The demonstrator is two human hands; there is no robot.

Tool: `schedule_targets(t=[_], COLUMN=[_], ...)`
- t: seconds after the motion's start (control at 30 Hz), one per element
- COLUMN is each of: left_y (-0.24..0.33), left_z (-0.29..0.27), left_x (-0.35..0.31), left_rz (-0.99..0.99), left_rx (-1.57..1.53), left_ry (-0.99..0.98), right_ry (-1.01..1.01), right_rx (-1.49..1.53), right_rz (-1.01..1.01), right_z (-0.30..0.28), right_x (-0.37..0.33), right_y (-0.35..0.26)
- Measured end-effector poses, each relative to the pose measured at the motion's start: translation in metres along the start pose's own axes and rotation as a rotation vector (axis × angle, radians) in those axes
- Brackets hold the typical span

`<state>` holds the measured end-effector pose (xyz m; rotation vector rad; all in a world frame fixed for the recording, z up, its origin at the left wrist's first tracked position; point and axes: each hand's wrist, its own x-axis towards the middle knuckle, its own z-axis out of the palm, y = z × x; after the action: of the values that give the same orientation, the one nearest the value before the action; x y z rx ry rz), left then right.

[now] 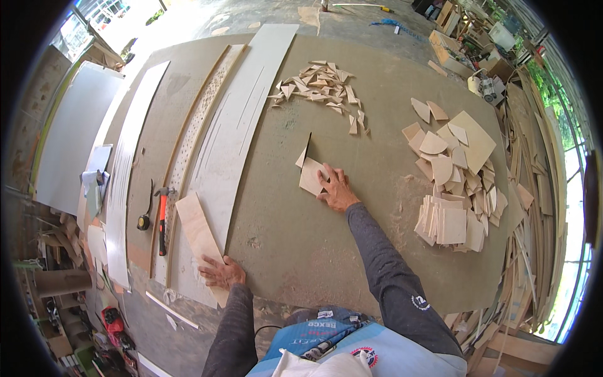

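Clasping a wooden piece [312, 178] at the black blade [308, 148], my right hand [338, 191] seems mid-cut, shaped pieces [451, 225] heaped right of the blade, slivers [319, 81] beyond it, and leftward my left hand [225, 273], grip unclear, on a seemingly unworked board [200, 225].

Daylight is plentiful; well beyond the left hand's [222, 273] fingers, up and leftward, the floor [179, 25] burns out to white. Far to the right of the right hand's [338, 190] fingers, the open side glares just as harshly. A glossy white strip [129, 151], left of the left fingers, bounces back a bright sheen. Around the right fingers, light falls evenly, shadows stay soft and detail reads crisp. Clutter [69, 314] below and left of the left fingers sits dimmer. Outward from both, straight edges bow toward a black rim.
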<state>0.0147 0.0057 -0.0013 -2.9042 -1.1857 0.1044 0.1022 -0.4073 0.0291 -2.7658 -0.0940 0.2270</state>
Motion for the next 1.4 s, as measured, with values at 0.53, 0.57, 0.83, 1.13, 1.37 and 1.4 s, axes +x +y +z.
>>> schedule_targets(t=[0.53,0.57,0.83,1.13,1.37,1.4], left_y=[0.000,0.000,-0.004,0.001,-0.001,-0.002], left_z=[0.000,0.000,0.009,-0.002,0.003,0.005], left_x=[-0.001,-0.001,0.003,-0.001,-0.001,-0.001], left_rz=[0.022,0.022,0.017,0.002,0.032,0.031], left_rx=[0.061,0.061,0.037,0.007,0.016,0.022], left_ry=[0.040,0.041,0.049,-0.003,0.059,0.058], right_ry=[0.083,0.082,0.097,0.095,0.115,0.116], right_rx=[-0.108,-0.112,-0.104,-0.065,-0.103,-0.110], right_rz=[0.003,0.011,0.029,-0.003,0.008,0.009], right_z=[0.004,0.005,0.007,0.010,0.013,0.014], right_x=[0.007,0.007,0.008,-0.002,0.001,0.001], right_y=[0.001,0.001,-0.004,-0.004,-0.004,-0.004])
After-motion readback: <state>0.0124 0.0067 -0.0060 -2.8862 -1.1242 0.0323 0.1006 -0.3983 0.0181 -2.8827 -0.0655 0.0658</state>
